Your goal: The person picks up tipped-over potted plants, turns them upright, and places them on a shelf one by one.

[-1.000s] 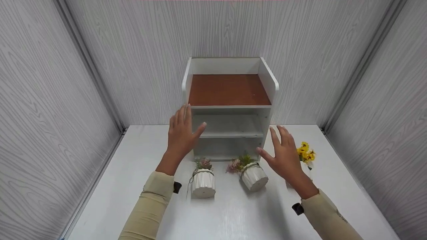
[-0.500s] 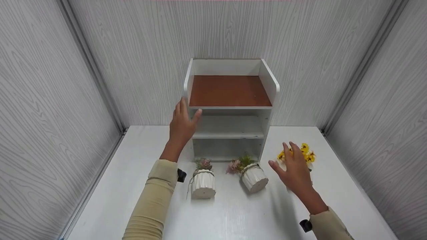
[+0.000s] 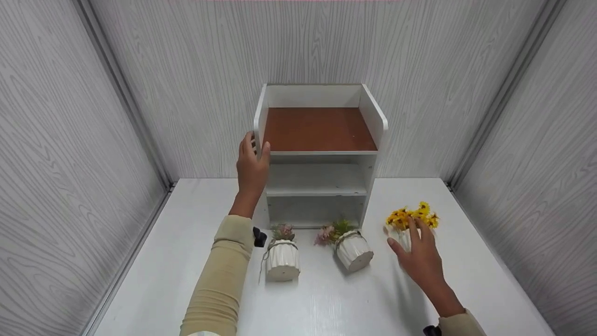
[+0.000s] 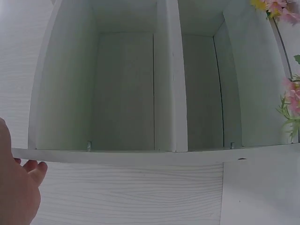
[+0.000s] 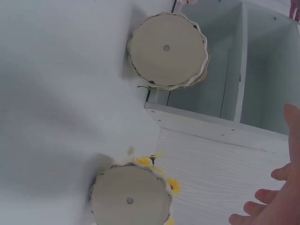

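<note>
A small white shelf unit (image 3: 322, 193) with a brown top board stands against the back wall. My left hand (image 3: 252, 170) grips the front edge of its left side panel, thumb inside and fingers outside; in the left wrist view the fingertips (image 4: 38, 172) show past the panel. On the right, my right hand (image 3: 422, 259) hovers with spread fingers over a white pot of yellow flowers (image 3: 410, 219), partly hiding it. Its round base (image 5: 131, 196) faces the right wrist camera, apart from the hand.
Two white ribbed flowerpots, the left one (image 3: 283, 261) and the tilted middle one (image 3: 354, 251), lie with pink flowers toward the shelf's foot. Twine circles each pot. Wood-grain panels (image 3: 317, 42) enclose the white table (image 3: 326, 303) on three sides.
My left hand has moved up and taken hold of the shelf's left side panel. The right hand has moved away from the shelf, right and down toward the yellow-flower pot.
</note>
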Available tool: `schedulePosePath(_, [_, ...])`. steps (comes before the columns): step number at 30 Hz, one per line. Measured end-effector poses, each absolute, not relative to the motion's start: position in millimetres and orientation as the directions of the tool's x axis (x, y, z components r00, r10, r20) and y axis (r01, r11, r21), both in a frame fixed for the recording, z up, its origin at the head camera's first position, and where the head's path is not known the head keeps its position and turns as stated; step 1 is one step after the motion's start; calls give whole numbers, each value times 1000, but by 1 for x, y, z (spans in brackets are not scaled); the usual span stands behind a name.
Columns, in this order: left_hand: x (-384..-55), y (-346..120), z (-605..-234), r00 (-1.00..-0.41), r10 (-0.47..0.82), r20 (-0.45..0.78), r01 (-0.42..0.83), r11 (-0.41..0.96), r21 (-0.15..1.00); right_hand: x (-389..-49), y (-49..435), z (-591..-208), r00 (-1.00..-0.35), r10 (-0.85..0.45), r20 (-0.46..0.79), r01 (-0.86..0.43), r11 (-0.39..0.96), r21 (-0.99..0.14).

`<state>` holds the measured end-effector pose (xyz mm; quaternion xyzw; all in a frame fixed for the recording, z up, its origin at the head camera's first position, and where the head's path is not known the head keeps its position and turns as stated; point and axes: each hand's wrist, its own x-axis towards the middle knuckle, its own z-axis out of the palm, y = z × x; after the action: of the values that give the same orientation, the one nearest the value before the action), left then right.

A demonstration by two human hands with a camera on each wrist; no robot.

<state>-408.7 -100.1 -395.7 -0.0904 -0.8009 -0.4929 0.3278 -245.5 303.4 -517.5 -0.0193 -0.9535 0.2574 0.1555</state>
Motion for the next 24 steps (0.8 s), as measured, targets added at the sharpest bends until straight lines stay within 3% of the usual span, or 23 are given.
schedulePosePath(14, [-425,-104,-399,-753,-205,626,464,509,725,-249,324,-549,-961,228,157,99,812,-575])
schedulePosePath(24, [-428,-103,-404,-750,-209,627,467,505,726,-268,340,-569,-935,299,191,137,801,-583])
